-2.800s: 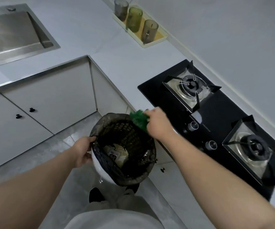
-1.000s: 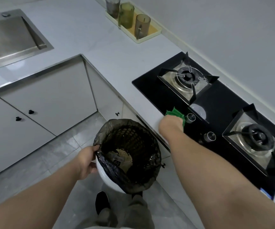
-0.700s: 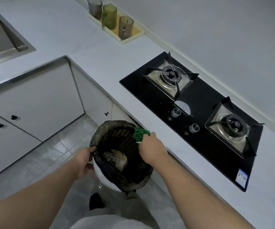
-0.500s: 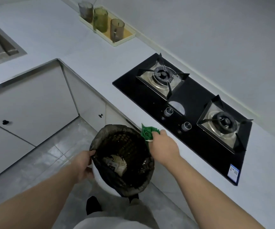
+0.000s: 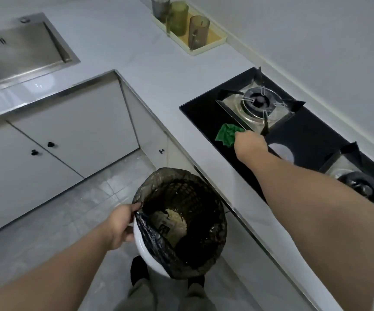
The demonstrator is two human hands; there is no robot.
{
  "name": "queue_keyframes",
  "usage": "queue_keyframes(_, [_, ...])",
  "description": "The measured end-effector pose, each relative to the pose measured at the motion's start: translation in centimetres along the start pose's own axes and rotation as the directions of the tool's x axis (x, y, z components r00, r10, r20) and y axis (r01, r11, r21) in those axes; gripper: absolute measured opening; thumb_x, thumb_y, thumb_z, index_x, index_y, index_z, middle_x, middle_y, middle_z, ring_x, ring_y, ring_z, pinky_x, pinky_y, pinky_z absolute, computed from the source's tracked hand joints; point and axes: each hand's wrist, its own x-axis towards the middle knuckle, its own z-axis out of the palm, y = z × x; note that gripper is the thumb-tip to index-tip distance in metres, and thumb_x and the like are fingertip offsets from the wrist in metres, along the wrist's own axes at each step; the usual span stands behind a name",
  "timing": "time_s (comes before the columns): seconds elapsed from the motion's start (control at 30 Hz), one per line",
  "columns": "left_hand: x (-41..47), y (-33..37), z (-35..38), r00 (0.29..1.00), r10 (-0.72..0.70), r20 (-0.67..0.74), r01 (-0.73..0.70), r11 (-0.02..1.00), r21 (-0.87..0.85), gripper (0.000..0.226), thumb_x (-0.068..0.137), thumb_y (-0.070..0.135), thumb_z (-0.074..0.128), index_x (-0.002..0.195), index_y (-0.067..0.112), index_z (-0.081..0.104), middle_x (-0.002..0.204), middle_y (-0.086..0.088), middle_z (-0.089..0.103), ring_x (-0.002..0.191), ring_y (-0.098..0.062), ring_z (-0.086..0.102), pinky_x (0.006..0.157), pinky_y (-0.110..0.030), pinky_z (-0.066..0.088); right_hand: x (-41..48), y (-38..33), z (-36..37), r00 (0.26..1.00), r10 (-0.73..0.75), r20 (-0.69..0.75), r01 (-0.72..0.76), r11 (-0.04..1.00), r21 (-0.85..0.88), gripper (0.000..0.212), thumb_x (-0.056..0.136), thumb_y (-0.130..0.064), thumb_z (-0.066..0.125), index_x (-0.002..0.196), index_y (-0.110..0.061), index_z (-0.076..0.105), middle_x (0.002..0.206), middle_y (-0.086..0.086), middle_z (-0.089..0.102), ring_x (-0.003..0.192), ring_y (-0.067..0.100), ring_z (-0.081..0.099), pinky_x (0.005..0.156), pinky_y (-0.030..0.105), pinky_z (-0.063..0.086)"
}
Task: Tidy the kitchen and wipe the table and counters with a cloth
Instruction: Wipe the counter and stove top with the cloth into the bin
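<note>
While the right hand (image 5: pixel 250 145), apparently clutching the green cloth (image 5: pixel 226 136), pressed it onto the black hob (image 5: pixel 200 112) right of centre and the left hand (image 5: pixel 121 225) gripped the bin (image 5: pixel 144 251) by its rim below, sweeping crumbs binward looked wisest.

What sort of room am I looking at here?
A home kitchen, most likely: a two-burner gas hob set in the pale counter, a steel sink, and a lined waste bin.

Three glasses (image 5: pixel 178 19) stand in a tray (image 5: pixel 214 38) by the wall (image 5: pixel 316 30).
</note>
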Motion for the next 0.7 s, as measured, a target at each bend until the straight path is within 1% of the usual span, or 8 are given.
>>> queue_keyframes(0.1, [0.7, -0.1, 0.0, 1.0, -0.005, -0.018, 0.005, 1.0, -0.007, 0.033, 0.101, 0.032, 0.046, 0.106, 0.008, 0.068, 0.09, -0.014, 0.067, 0.087, -0.035, 0.065, 0.083, -0.052, 0.059, -1.6, -1.0, 1.6, 0.999, -0.035, 0.003, 0.035, 0.995, 0.092, 0.039, 0.092, -0.01, 0.047, 0.131, -0.007, 0.05, 0.13, 0.019, 0.049, 0.119, 0.036, 0.047, 0.098, 0.043, 0.043])
queue_keyframes(0.23, [-0.1, 0.0, 0.0, 1.0, -0.005, -0.009, 0.004, 1.0, -0.026, 0.031, 0.102, 0.031, 0.045, 0.103, 0.009, 0.067, 0.084, -0.011, 0.066, 0.079, -0.03, 0.064, 0.07, -0.04, 0.058, -9.4, -4.1, 2.5, 0.951, -0.296, 0.089, 0.266, 0.931, 0.25, 0.029, 0.091, -0.011, 0.044, 0.116, -0.013, 0.059, 0.11, 0.011, 0.054, 0.106, 0.031, 0.053, 0.079, 0.037, 0.049])
queue_keyframes(0.33, [-0.9, 0.0, 0.2, 1.0, 0.011, 0.005, -0.011, 1.0, -0.018, 0.03, 0.102, 0.03, 0.045, 0.099, 0.011, 0.066, 0.081, -0.009, 0.065, 0.077, -0.029, 0.064, 0.064, -0.036, 0.056, -14.2, -5.1, 1.6, 0.917, -0.387, 0.096, 0.314, 0.848, 0.427, 0.038, 0.088, -0.01, 0.044, 0.123, -0.015, 0.058, 0.109, 0.009, 0.052, 0.105, 0.029, 0.051, 0.085, 0.042, 0.051])
queue_keyframes(0.4, [-1.2, -0.1, 0.3, 1.0, 0.02, 0.007, -0.02, 1.0, -0.017, 0.029, 0.103, 0.029, 0.044, 0.096, 0.011, 0.066, 0.079, -0.008, 0.065, 0.075, -0.028, 0.064, 0.064, -0.036, 0.055, -14.3, -4.4, 0.2, 0.933, -0.357, 0.038, 0.307, 0.849, 0.429, 0.044, 0.089, -0.011, 0.045, 0.132, -0.016, 0.055, 0.116, 0.01, 0.053, 0.11, 0.029, 0.05, 0.09, 0.043, 0.05])
queue_keyframes(0.47, [-1.5, -0.2, 0.4, 1.0, 0.022, 0.009, -0.021, 1.0, -0.015, 0.029, 0.103, 0.028, 0.043, 0.097, 0.01, 0.066, 0.079, -0.009, 0.066, 0.075, -0.029, 0.064, 0.065, -0.036, 0.056, -13.1, -3.2, -1.1, 0.953, -0.301, -0.035, 0.295, 0.895, 0.335, 0.045, 0.089, -0.01, 0.047, 0.134, -0.015, 0.052, 0.117, 0.012, 0.052, 0.109, 0.03, 0.05, 0.092, 0.044, 0.05])
queue_keyframes(0.53, [-1.7, -0.4, 0.4, 1.0, 0.019, 0.013, -0.018, 1.0, -0.02, 0.03, 0.103, 0.028, 0.043, 0.099, 0.009, 0.066, 0.08, -0.009, 0.066, 0.075, -0.029, 0.065, 0.063, -0.036, 0.056, -10.8, -1.8, -2.0, 0.978, -0.189, -0.09, 0.205, 0.949, 0.24, 0.04, 0.091, -0.008, 0.046, 0.13, -0.011, 0.052, 0.117, 0.015, 0.052, 0.108, 0.031, 0.05, 0.09, 0.043, 0.05])
queue_keyframes(0.63, [-1.7, -0.4, 0.2, 1.0, 0.011, 0.018, -0.011, 0.999, -0.039, 0.03, 0.102, 0.028, 0.045, 0.107, 0.007, 0.065, 0.084, -0.011, 0.066, 0.077, -0.03, 0.067, 0.061, -0.038, 0.059, -6.3, 0.2, -1.8, 0.999, 0.0, -0.043, 0.007, 0.988, 0.153, 0.035, 0.092, -0.009, 0.048, 0.127, -0.006, 0.05, 0.125, 0.02, 0.051, 0.117, 0.036, 0.047, 0.089, 0.043, 0.047])
queue_keyframes(0.7, [-1.5, -0.4, 0.1, 1.0, 0.006, 0.017, -0.005, 0.998, -0.059, 0.03, 0.102, 0.029, 0.046, 0.109, 0.007, 0.065, 0.086, -0.011, 0.065, 0.077, -0.03, 0.067, 0.062, -0.04, 0.06, -5.3, 0.2, -0.5, 0.999, 0.026, 0.036, -0.031, 0.989, 0.148, 0.035, 0.092, -0.009, 0.047, 0.127, -0.006, 0.051, 0.127, 0.02, 0.051, 0.117, 0.036, 0.046, 0.091, 0.043, 0.046])
